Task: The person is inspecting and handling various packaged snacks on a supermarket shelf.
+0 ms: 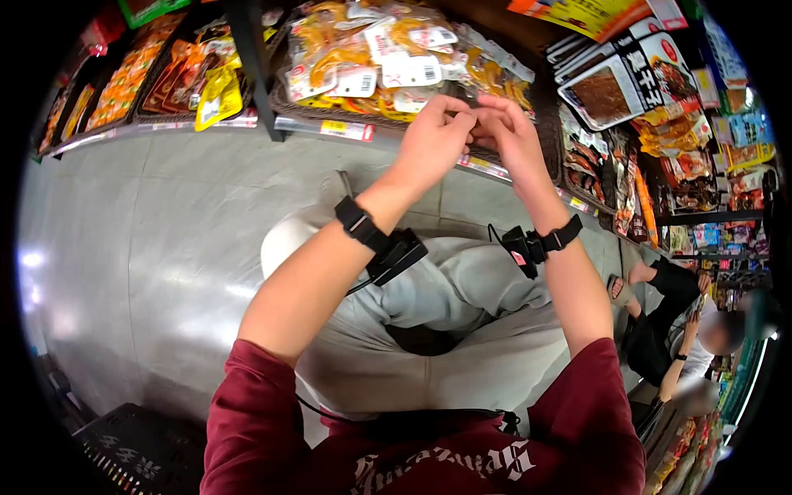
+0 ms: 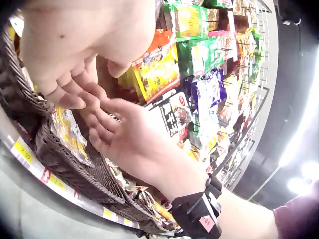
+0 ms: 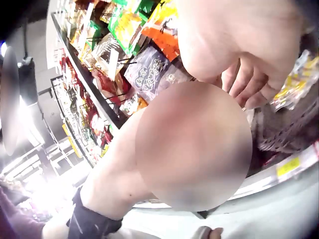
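My left grip (image 1: pixel 437 139) and right grip (image 1: pixel 513 139) meet, fingers bent, before a wicker basket (image 1: pixel 332 112); whether they pinch anything small, I cannot tell. If they do, crowded fingertips could let it drop to the floor (image 1: pixel 198 214). Just beyond, snack bags (image 1: pixel 337 56) lie heaped in the basket, slick-looking plastic that could slide over the rim if a knuckle drags one. Farther right, black-and-white packets (image 1: pixel 606 89) overlap.

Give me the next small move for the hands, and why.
Perhaps part the left hand from the right hand and reach it forward to the packs: the two are close together by the front of the basket, no pack shows between them, and the packs lie piled just beyond.
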`<state>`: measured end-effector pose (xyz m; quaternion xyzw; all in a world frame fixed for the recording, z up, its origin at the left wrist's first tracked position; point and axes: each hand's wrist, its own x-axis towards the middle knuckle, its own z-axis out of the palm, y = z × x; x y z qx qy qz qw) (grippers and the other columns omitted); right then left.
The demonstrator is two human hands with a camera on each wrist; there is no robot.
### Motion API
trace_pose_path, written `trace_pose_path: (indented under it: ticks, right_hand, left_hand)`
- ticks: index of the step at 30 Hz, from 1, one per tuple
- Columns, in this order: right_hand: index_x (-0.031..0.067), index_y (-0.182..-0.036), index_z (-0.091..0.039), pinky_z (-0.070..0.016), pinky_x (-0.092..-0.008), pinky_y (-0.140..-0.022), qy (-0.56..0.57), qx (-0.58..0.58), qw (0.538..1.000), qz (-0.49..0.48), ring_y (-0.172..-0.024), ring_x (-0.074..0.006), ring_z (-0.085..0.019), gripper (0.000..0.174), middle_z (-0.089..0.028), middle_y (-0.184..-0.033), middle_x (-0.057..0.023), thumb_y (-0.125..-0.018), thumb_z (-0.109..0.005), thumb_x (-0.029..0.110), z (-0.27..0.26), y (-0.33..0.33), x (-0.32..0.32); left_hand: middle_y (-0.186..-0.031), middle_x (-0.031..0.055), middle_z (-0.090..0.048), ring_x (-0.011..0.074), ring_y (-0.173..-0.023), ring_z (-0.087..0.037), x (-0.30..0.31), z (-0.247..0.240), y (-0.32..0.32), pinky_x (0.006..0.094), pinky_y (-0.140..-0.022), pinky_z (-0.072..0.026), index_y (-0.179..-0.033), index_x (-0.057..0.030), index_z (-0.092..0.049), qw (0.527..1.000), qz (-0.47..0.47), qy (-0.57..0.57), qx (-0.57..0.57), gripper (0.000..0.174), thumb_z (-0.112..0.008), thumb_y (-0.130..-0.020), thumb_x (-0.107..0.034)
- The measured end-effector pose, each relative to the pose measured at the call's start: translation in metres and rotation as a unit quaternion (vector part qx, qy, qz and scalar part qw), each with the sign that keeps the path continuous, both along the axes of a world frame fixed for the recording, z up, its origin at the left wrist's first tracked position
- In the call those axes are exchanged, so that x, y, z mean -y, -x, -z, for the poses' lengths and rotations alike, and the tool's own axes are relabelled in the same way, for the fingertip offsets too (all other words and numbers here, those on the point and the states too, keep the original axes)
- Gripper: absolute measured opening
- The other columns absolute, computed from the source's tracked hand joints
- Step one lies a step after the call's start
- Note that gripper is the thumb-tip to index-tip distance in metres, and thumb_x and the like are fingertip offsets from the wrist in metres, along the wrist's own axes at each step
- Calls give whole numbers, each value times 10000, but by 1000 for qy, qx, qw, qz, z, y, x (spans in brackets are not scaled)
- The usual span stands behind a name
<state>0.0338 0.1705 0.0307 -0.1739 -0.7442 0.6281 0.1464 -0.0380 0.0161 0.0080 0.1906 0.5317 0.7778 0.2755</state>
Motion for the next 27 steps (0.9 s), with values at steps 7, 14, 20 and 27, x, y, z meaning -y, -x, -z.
trace_pose_path:
  ticks: [7,14,20,27]
  right_hand:
    - [41,-1181,-717,-521,-242,-781,-98,14,992,84,-857,-87,-651,184,-728,-1000,-21,-1043,-652,144,19,-77,-114]
    - [55,-1175,-702,-451,-219,-690,22,-120,956,267,-766,-61,-564,176,-688,-925,3,-1033,-672,155,48,-149,-168]
    - [88,-1314,-668,-462,-241,-733,119,-104,948,276,-825,-66,-589,318,-698,-966,3,-1014,-678,196,48,-165,-178]
    - [110,-1405,-639,-515,-265,-800,16,18,976,219,-907,-92,-670,403,-762,-1135,-36,-1016,-655,213,52,-152,-169]
  left_hand:
    - [-871,5,-641,102,-810,-617,6,13,-14,262,-740,-502,-1186,-40,-635,989,82,80,-96,219,-622,-1058,-217]
    - [-951,2,-619,100,-846,-609,7,31,-25,263,-757,-500,-1195,-38,-617,973,130,155,-110,170,-583,-1051,-121]
    - [-946,0,-614,93,-834,-597,-3,64,-34,257,-758,-496,-1193,-21,-616,937,186,255,-151,170,-572,-1047,-94]
    - [-830,-14,-594,75,-744,-557,1,54,-51,262,-700,-479,-1154,-22,-637,909,199,300,-208,145,-601,-1044,-109]
